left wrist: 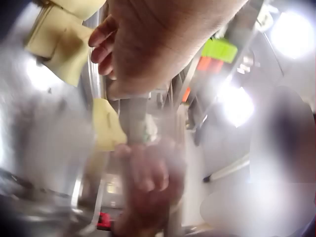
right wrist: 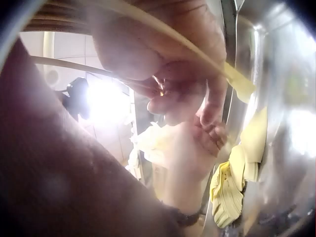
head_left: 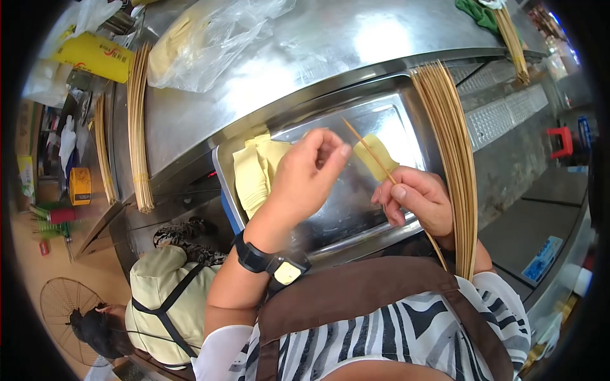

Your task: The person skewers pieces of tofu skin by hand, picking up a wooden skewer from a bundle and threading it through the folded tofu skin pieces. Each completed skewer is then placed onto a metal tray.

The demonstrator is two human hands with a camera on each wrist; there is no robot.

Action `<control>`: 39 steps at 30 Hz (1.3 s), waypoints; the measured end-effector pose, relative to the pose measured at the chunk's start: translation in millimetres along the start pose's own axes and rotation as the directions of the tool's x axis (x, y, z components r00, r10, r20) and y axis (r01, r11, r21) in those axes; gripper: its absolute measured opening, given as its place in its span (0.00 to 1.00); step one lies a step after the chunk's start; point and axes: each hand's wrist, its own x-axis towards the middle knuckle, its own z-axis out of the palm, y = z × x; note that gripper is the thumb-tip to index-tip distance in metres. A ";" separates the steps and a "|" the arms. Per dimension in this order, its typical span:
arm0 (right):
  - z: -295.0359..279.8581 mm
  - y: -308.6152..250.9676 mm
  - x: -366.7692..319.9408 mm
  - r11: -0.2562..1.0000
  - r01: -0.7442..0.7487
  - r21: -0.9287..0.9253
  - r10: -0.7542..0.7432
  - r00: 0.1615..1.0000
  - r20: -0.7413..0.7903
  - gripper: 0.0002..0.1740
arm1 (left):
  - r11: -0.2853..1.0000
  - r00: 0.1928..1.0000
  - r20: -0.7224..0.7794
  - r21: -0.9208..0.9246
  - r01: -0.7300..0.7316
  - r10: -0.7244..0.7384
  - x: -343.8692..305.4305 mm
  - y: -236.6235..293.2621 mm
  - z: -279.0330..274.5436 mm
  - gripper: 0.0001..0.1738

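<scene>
My right hand (head_left: 416,197) pinches a thin wooden skewer (head_left: 351,129) over the metal tray, its point up and to the left. A pale yellow, tofu-like sheet (head_left: 384,150) hangs on the skewer just beyond the fingers. My left hand (head_left: 308,174), bent at the fingers and holding nothing I can see, hovers beside the skewer's point. Below and left of it, more yellow sheets (head_left: 250,174) lie stacked and overlapping in the tray; they also show in the right wrist view as folded sheets (right wrist: 228,192). A thick bundle of skewers (head_left: 452,159) lies along my right forearm.
The metal tray (head_left: 406,117) sits against a steel counter (head_left: 318,44) with a clear plastic bag (head_left: 210,54) on it. More skewer bundles (head_left: 138,127) stand at the left. A person in a light shirt (head_left: 159,298) is low at the left, near a fan (head_left: 60,305).
</scene>
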 end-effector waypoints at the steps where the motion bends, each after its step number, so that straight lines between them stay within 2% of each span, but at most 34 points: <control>1: -1.1 0.8 -0.3 1.000 0.000 -0.001 0.000 1.000 -0.005 0.14 | 0.846 0.988 0.027 0.514 -0.145 0.153 -2.9 -8.6 -1.8 0.15; 2: -2.4 2.8 0.0 1.000 -0.017 -0.022 0.017 0.999 -0.036 0.14 | 0.431 0.955 0.126 0.871 -0.237 0.270 -5.5 -15.8 -2.6 0.19; 3: -3.2 3.8 0.4 0.998 -0.035 -0.043 0.032 0.997 -0.066 0.14 | 0.432 0.954 0.127 0.870 -0.238 0.271 -7.3 -20.6 -1.0 0.19; 5: -2.4 2.4 0.4 0.996 -0.041 -0.083 0.036 0.997 -0.061 0.14 | 0.229 0.931 0.201 0.933 -0.277 0.305 -8.1 -28.4 4.9 0.24; 9: -0.2 -0.4 0.3 0.986 -0.055 -0.157 0.048 0.998 -0.046 0.14 | 0.218 0.954 0.140 0.955 -0.201 0.266 -2.5 -35.0 7.5 0.23; 13: 0.7 -0.5 0.9 0.983 -0.056 -0.174 0.051 0.998 -0.037 0.14 | 0.237 0.959 0.122 0.954 -0.185 0.257 2.7 -34.7 1.9 0.20; 19: 2.0 3.1 -0.9 0.973 -0.033 -0.227 0.030 0.999 -0.018 0.14 | 0.183 0.955 0.137 0.965 -0.189 0.263 9.9 -41.2 -2.1 0.11; 21: 0.6 3.2 -1.7 0.975 -0.052 -0.217 0.046 0.998 -0.033 0.14 | 0.287 0.937 0.115 0.933 -0.216 0.329 7.1 -36.2 -3.6 0.08; 22: -0.1 2.3 -1.8 0.975 -0.050 -0.219 0.044 0.999 -0.032 0.14 | 0.286 0.937 0.115 0.934 -0.215 0.331 6.4 -33.1 -5.0 0.08; 24: -0.7 0.9 -2.7 0.972 -0.060 -0.226 0.053 0.998 -0.037 0.14 | 0.746 0.957 -0.158 0.661 -0.082 0.245 3.8 -25.6 -8.5 0.05; 25: -0.6 1.2 -2.6 0.972 -0.058 -0.227 0.052 0.998 -0.033 0.14 | 0.745 0.956 -0.161 0.662 -0.080 0.246 2.9 -18.6 -11.4 0.05; 26: 0.0 1.5 -2.0 0.971 -0.064 -0.229 0.059 0.998 -0.029 0.14 | 0.953 0.967 -0.243 0.303 0.006 0.071 2.7 -9.3 -15.2 0.05; 27: 0.8 1.7 -0.7 0.970 -0.068 -0.232 0.065 0.998 -0.021 0.14 | 0.990 0.961 -0.249 -0.110 0.093 -0.118 3.2 -3.8 -18.8 0.06; 28: 2.2 1.9 0.9 0.969 -0.062 -0.237 0.062 0.998 -0.010 0.14 | 0.965 0.949 -0.254 -0.228 0.129 -0.187 4.8 -7.0 -23.3 0.10; 29: 4.0 2.5 1.7 0.971 -0.073 -0.230 0.075 0.997 0.000 0.14 | 0.966 0.947 -0.264 -0.229 0.120 -0.181 4.3 -6.7 -23.4 0.10; 31: 6.1 2.7 3.3 0.969 -0.082 -0.232 0.088 0.996 0.016 0.14 | 0.865 0.955 -0.250 -0.502 0.014 -0.160 3.1 -7.6 -19.6 0.12; 36: 6.2 2.5 1.9 0.965 -0.108 -0.239 0.116 0.993 0.020 0.14 | 0.781 0.953 -0.268 -0.622 -0.060 -0.140 5.3 -7.7 -15.6 0.13; 39: 8.7 -0.4 2.7 0.961 -0.118 -0.249 0.123 0.992 0.006 0.14 | 0.843 0.958 -0.268 -0.534 -0.061 -0.100 7.9 -4.8 -13.9 0.13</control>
